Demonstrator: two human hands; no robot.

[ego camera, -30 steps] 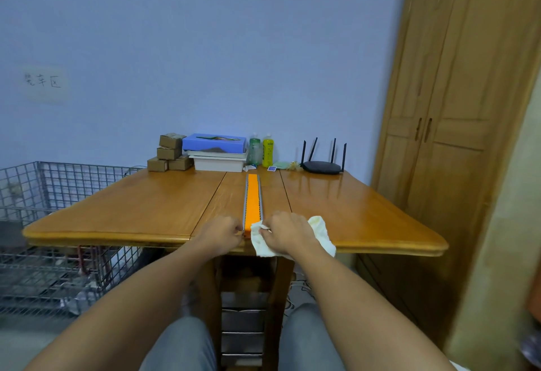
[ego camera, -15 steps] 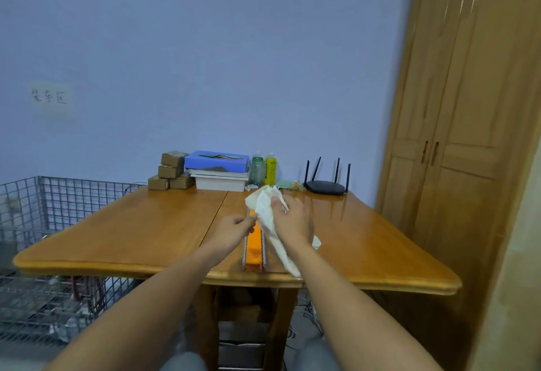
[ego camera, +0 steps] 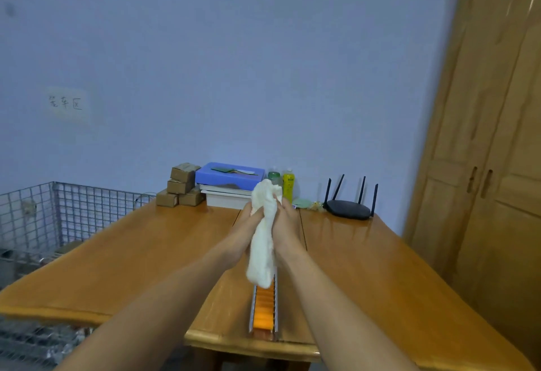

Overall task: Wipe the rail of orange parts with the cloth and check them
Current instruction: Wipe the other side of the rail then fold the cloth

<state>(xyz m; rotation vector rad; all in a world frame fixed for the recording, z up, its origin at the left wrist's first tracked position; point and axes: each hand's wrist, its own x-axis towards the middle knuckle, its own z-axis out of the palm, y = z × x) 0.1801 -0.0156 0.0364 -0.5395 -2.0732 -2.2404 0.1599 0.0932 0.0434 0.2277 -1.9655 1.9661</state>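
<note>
A long metal rail of orange parts lies along the middle of the wooden table, running from the near edge away from me. Only its near end shows; my hands and the cloth hide the rest. The white cloth is bunched and hangs down between my palms, its lower end just over the rail. My left hand and my right hand both press on the cloth from either side, reaching far along the rail.
At the table's far edge stand small cardboard boxes, a blue box on white trays, two bottles and a black router. A wire cage stands left; a wooden wardrobe stands right.
Both hands moved from the rail's near end far along it with the cloth. My left hand has joined the right on the cloth. My view has come closer to the table.
</note>
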